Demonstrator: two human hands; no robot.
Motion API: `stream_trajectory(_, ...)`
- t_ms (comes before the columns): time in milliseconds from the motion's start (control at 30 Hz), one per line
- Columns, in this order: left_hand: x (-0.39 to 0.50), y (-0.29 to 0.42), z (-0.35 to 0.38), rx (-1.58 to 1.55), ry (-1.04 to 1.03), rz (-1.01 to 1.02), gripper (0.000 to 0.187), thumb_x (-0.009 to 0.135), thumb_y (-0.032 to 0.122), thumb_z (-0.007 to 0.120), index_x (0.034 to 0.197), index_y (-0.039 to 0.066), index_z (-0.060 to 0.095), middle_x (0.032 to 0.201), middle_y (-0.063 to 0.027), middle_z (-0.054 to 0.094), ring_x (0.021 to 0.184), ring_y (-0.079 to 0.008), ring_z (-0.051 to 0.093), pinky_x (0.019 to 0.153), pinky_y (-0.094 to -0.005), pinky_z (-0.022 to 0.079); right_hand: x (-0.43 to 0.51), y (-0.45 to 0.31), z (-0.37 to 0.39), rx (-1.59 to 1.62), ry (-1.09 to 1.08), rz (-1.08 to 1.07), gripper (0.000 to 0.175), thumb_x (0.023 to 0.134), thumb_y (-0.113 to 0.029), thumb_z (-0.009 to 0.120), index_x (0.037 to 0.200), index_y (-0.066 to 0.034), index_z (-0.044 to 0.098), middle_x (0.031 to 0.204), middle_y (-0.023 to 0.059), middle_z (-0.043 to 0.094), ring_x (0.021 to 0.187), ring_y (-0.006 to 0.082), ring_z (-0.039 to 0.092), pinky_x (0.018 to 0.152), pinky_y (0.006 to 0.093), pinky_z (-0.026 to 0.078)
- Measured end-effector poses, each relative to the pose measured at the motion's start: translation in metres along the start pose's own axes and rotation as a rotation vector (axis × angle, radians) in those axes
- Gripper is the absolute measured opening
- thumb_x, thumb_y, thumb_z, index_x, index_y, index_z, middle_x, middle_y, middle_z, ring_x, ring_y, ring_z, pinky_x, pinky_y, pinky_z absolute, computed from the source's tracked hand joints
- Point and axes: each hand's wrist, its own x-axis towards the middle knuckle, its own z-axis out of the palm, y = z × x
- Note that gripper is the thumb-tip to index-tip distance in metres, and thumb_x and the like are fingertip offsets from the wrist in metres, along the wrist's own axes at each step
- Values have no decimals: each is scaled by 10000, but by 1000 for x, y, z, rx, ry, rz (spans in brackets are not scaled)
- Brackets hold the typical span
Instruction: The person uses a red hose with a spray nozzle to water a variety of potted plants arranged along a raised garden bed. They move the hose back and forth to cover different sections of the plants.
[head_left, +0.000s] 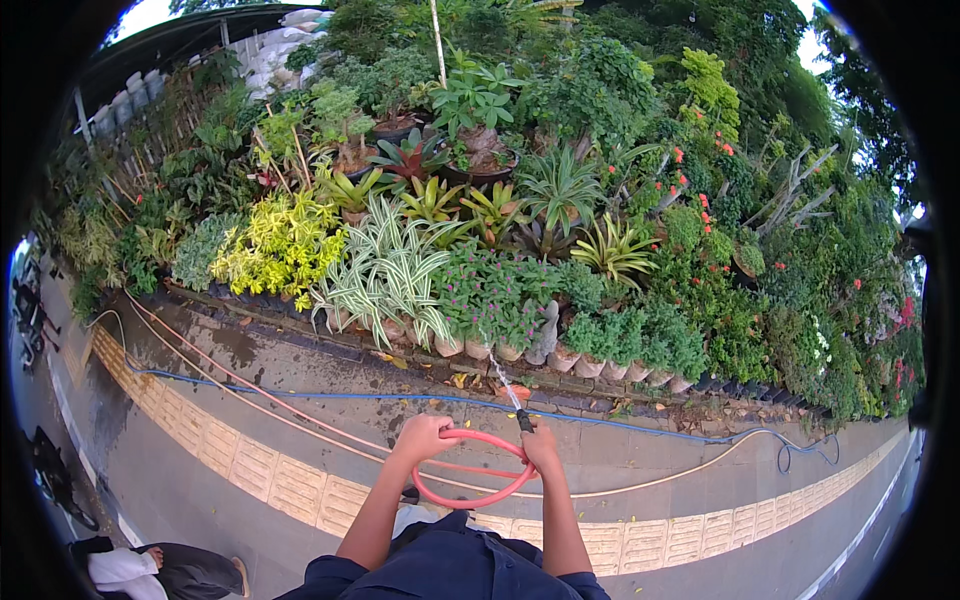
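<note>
In the head view my left hand (424, 439) grips a loop of red garden hose (480, 501) in front of my body. Around the black hose nozzle (524, 420) my right hand (541, 447) is closed, with the hose beside it. A stream of water (507, 385) leaves the nozzle towards the row of bagged plants. Nearest the stream is a bushy plant with small purple flowers (491, 289). To its left spreads a plant with white-striped leaves (390, 262), and a yellow-leaved shrub (281, 244) stands further left.
A blue hose (420, 397) and a pale hose (637, 489) lie along the pavement, over a strip of yellow tactile paving (285, 476). A low kerb edges the plants. At the lower left is another person (187, 571); motorbikes (56, 476) stand on the road at left.
</note>
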Motion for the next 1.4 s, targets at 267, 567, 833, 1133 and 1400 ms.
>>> stream_trajectory(267,11,-17,-15,9,-46,73,286,670,378,675,703,102,607,625,-100,594,604,-297,578,561,-384,447,-4,-10,17,16,172,48,290,770,-91,485,1002,81,451,669,188,591,441,255,586,394,353,477)
stream_trajectory(567,25,-29,-48,59,-124,108,252,673,349,662,705,105,609,608,-102,589,598,-292,579,560,-387,453,0,-18,45,-42,267,73,311,778,-101,492,1039,64,455,725,216,598,455,268,594,434,368,490)
stream_trajectory(833,26,-44,-66,-2,-96,83,265,663,346,676,713,93,617,596,-108,586,574,-291,576,547,-374,446,-13,-48,57,29,229,23,328,813,-116,487,1086,52,421,718,222,595,476,280,601,450,375,493)
stream_trajectory(1133,24,-50,-81,-47,-71,93,302,672,363,683,696,74,599,577,-105,573,555,-284,564,528,-362,427,-13,-63,69,-8,360,-48,373,812,-106,492,1144,43,413,780,233,600,516,293,612,445,380,505)
stream_trajectory(1400,21,-56,-86,-60,-34,122,297,669,359,689,699,75,606,591,-99,582,557,-280,564,528,-358,427,-19,-74,72,4,363,-60,370,808,-100,494,1147,34,428,809,235,603,524,294,613,442,378,502)
